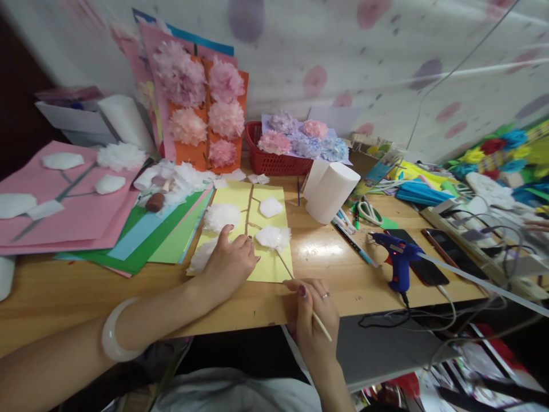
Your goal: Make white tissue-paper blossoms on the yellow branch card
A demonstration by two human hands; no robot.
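Note:
A yellow sheet lies on the wooden table with white tissue-paper flowers on a thin brown branch. My left hand rests on the sheet's lower left, fingers curled, pressing near a white flower. My right hand sits at the table's front edge, pinching a thin wooden stick. The stick's tip reaches another white flower. A white bangle circles my left wrist.
Pink sheets with white flowers and stacked coloured paper lie left. An orange board of pink flowers, a red basket, white rolls, scissors, a blue glue gun, phones and cables crowd the right.

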